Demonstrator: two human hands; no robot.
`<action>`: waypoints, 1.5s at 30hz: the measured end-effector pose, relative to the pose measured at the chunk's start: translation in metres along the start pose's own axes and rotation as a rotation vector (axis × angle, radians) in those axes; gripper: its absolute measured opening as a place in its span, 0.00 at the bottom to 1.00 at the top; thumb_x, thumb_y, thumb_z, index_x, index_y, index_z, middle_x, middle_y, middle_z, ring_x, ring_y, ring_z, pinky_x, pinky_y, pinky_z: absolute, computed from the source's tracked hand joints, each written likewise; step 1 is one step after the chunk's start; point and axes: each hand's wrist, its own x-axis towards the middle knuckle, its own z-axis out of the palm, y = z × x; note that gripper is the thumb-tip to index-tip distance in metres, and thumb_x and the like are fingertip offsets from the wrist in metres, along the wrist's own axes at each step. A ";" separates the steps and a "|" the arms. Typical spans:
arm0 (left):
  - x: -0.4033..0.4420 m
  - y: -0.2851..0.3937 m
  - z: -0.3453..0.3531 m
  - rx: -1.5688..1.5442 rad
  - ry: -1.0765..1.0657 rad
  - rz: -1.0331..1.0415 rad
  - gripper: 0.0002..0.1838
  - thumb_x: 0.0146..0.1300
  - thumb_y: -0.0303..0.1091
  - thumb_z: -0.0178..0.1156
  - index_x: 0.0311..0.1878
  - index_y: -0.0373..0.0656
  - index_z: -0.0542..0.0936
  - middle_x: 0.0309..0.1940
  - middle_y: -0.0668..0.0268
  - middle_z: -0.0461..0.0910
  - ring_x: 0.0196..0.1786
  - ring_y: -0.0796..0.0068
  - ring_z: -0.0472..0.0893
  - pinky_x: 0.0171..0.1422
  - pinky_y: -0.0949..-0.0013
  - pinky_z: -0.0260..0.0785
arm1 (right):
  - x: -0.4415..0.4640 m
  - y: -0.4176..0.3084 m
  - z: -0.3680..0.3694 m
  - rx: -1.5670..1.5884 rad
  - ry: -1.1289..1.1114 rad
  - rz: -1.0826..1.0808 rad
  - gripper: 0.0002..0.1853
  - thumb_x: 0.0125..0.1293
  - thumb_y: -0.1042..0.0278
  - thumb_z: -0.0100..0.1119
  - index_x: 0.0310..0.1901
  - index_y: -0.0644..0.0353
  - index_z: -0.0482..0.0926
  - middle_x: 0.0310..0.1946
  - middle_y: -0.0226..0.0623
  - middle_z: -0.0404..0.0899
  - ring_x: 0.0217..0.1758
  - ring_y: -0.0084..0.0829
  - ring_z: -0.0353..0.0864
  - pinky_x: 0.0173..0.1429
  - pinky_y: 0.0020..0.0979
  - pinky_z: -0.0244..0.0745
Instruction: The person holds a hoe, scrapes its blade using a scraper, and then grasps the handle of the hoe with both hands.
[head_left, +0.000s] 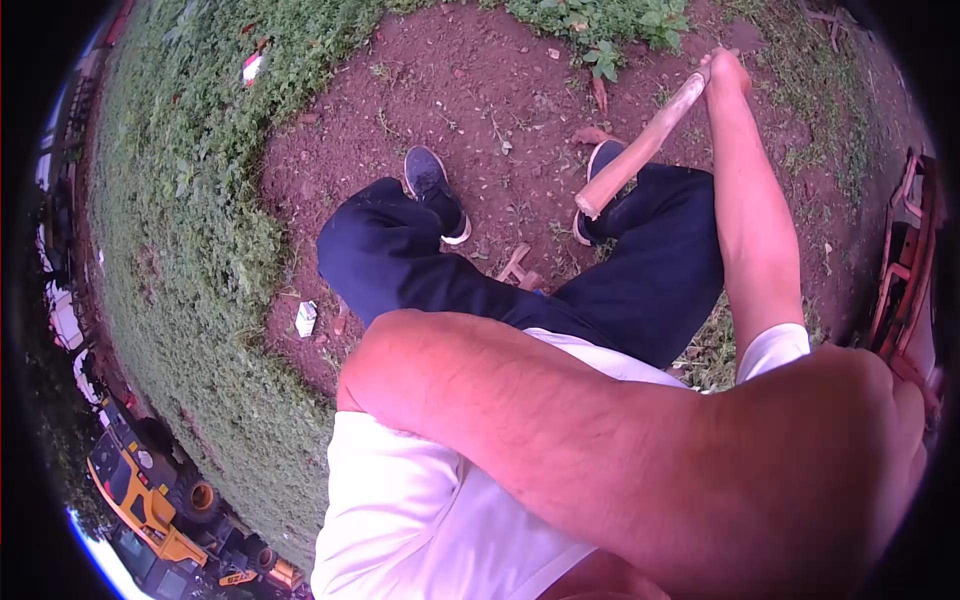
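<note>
My right hand (728, 76) is at the upper right, closed around the upper end of a wooden stick (650, 145). The stick slants down to the left, and its thick, pale cut end hangs over my right shoe and trouser leg. My left arm crosses in front of my chest toward the right. At its end my left hand (865, 410) looms large, dark and blurred close to the camera; its fingers cannot be made out.
Bare brown soil (350, 120) lies around my shoes, with pieces of wood (518, 268) between my legs. Low green plants (190, 250) cover the left. A small white box (306, 319) lies on the soil. A yellow machine (150, 510) stands lower left, a red metal frame (900, 270) at right.
</note>
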 end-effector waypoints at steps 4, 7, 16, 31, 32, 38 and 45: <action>-0.005 0.002 0.011 -0.018 -0.023 0.158 0.13 0.43 0.39 0.64 0.20 0.41 0.73 0.19 0.69 0.65 0.24 0.69 0.71 0.23 0.63 0.60 | -0.020 -0.021 -0.001 -0.028 0.060 -0.014 0.14 0.66 0.77 0.63 0.49 0.76 0.75 0.33 0.46 0.84 0.30 0.33 0.85 0.34 0.31 0.83; -0.012 0.000 0.009 0.009 -0.056 0.196 0.13 0.45 0.41 0.61 0.20 0.41 0.73 0.18 0.69 0.65 0.24 0.69 0.71 0.24 0.62 0.60 | -0.005 0.000 0.004 -0.112 0.042 -0.018 0.13 0.64 0.75 0.64 0.46 0.75 0.79 0.32 0.42 0.85 0.30 0.30 0.86 0.35 0.30 0.81; -0.034 -0.190 -0.013 0.769 -0.516 -0.594 0.31 0.67 0.43 0.67 0.66 0.33 0.73 0.62 0.46 0.78 0.69 0.47 0.74 0.75 0.51 0.66 | -0.051 0.020 -0.009 -0.899 0.052 -0.080 0.25 0.61 0.52 0.61 0.50 0.65 0.88 0.52 0.54 0.86 0.59 0.51 0.85 0.66 0.44 0.77; -0.121 -0.427 0.017 0.316 -0.523 -1.254 0.33 0.79 0.57 0.48 0.38 0.29 0.79 0.31 0.41 0.82 0.40 0.42 0.85 0.49 0.46 0.72 | 0.042 0.131 0.046 -0.893 0.137 -0.017 0.21 0.65 0.54 0.60 0.52 0.60 0.83 0.49 0.53 0.87 0.57 0.55 0.85 0.63 0.50 0.78; -0.126 -0.438 0.014 0.311 -0.534 -1.263 0.33 0.79 0.57 0.48 0.38 0.29 0.79 0.31 0.41 0.82 0.40 0.42 0.85 0.49 0.46 0.72 | 0.051 0.141 0.053 -0.864 0.111 0.014 0.22 0.66 0.52 0.59 0.52 0.62 0.83 0.49 0.55 0.86 0.57 0.56 0.85 0.63 0.50 0.78; -0.149 -0.432 -0.045 0.342 -0.508 -1.337 0.31 0.79 0.56 0.49 0.40 0.31 0.80 0.32 0.39 0.82 0.41 0.37 0.84 0.48 0.46 0.72 | 0.007 0.205 0.085 -0.763 0.122 0.082 0.26 0.70 0.47 0.55 0.48 0.68 0.83 0.45 0.62 0.85 0.54 0.59 0.85 0.61 0.52 0.78; -0.163 -0.355 -0.099 0.515 -0.561 -1.407 0.27 0.78 0.53 0.52 0.42 0.32 0.80 0.33 0.40 0.82 0.41 0.39 0.84 0.48 0.47 0.72 | -0.079 0.229 0.077 -0.660 -0.020 0.154 0.26 0.70 0.47 0.56 0.43 0.70 0.82 0.39 0.61 0.85 0.50 0.58 0.86 0.56 0.50 0.79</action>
